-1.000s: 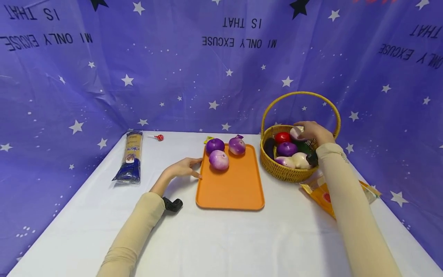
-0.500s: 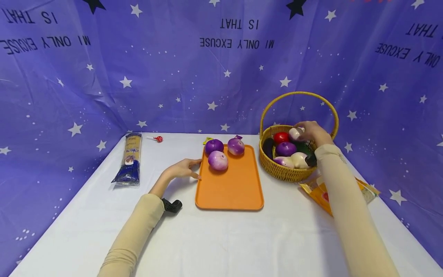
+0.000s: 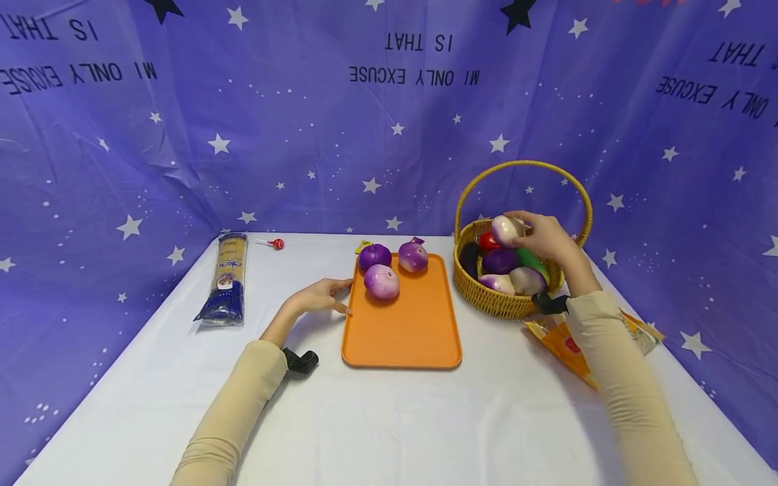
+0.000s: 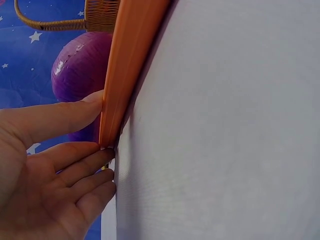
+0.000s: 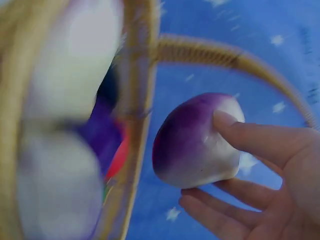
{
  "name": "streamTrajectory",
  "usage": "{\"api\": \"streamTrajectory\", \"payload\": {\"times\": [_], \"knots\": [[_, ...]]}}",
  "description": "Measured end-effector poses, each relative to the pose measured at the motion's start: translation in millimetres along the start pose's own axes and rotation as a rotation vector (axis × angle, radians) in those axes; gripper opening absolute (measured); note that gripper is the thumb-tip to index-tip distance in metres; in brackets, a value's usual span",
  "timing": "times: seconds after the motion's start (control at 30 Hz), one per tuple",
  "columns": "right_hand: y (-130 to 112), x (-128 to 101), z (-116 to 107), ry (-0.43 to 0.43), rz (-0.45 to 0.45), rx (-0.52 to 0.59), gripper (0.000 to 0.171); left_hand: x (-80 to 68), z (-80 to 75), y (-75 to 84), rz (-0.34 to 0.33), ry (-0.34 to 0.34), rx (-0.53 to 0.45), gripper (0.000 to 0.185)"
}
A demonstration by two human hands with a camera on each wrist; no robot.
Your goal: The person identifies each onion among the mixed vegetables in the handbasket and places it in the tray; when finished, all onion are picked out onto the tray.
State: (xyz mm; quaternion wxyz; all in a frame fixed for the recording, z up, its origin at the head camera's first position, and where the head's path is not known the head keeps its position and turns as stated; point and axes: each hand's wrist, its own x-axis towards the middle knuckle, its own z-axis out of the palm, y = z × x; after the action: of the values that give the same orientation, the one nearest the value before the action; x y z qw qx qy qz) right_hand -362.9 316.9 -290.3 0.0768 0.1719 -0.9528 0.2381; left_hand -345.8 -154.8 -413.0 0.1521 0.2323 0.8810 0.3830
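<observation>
My right hand (image 3: 541,236) holds a purple-and-white onion (image 3: 506,229) lifted above the wicker basket (image 3: 495,300); in the right wrist view its thumb and fingers curl round the onion (image 5: 197,142) beside the basket rim (image 5: 132,100). The basket holds a red tomato (image 3: 487,241), a purple onion (image 3: 500,260), a green vegetable (image 3: 533,263) and pale ones. My left hand (image 3: 322,295) rests flat on the table, fingers touching the left edge of the orange tray (image 3: 404,331); its fingers (image 4: 65,117) lie along the tray rim (image 4: 127,60). Three purple onions (image 3: 381,281) sit at the tray's far end.
A pasta packet (image 3: 226,277) lies at the far left with a red lollipop (image 3: 277,244) behind it. An orange snack bag (image 3: 568,347) lies under my right forearm. The white table (image 3: 389,418) is backed by a purple star cloth (image 3: 304,135).
My right hand has lifted the purple-and-white onion up out of the basket and drawn back toward me. The left hand has stayed at the tray edge.
</observation>
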Motion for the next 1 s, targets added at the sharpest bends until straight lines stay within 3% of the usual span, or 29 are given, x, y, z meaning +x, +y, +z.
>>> {"api": "streamTrajectory", "payload": {"times": [0.2, 0.4, 0.57, 0.77, 1.0], "knots": [[-29.4, -18.4, 18.7, 0.095, -0.089, 0.108, 0.055, -1.2, -0.1, -0.9, -0.002, -0.002, -0.004, 0.082], [-65.6, -21.7, 43.3, 0.067, -0.215, 0.163, 0.056, -2.4, 0.5, -3.4, 0.008, 0.002, 0.011, 0.082], [-96.3, -13.6, 67.4, 0.007, -0.232, 0.241, 0.056, -3.8, 0.6, -3.9, 0.010, 0.003, 0.011, 0.082], [-108.5, 4.4, 113.7, -0.053, -0.279, 0.208, 0.053, -4.2, 0.3, -2.1, 0.004, 0.005, -0.001, 0.081], [-101.5, 11.8, 145.0, -0.100, -0.226, 0.100, 0.054, -1.9, -0.2, 1.3, 0.009, 0.009, 0.000, 0.081]]}}
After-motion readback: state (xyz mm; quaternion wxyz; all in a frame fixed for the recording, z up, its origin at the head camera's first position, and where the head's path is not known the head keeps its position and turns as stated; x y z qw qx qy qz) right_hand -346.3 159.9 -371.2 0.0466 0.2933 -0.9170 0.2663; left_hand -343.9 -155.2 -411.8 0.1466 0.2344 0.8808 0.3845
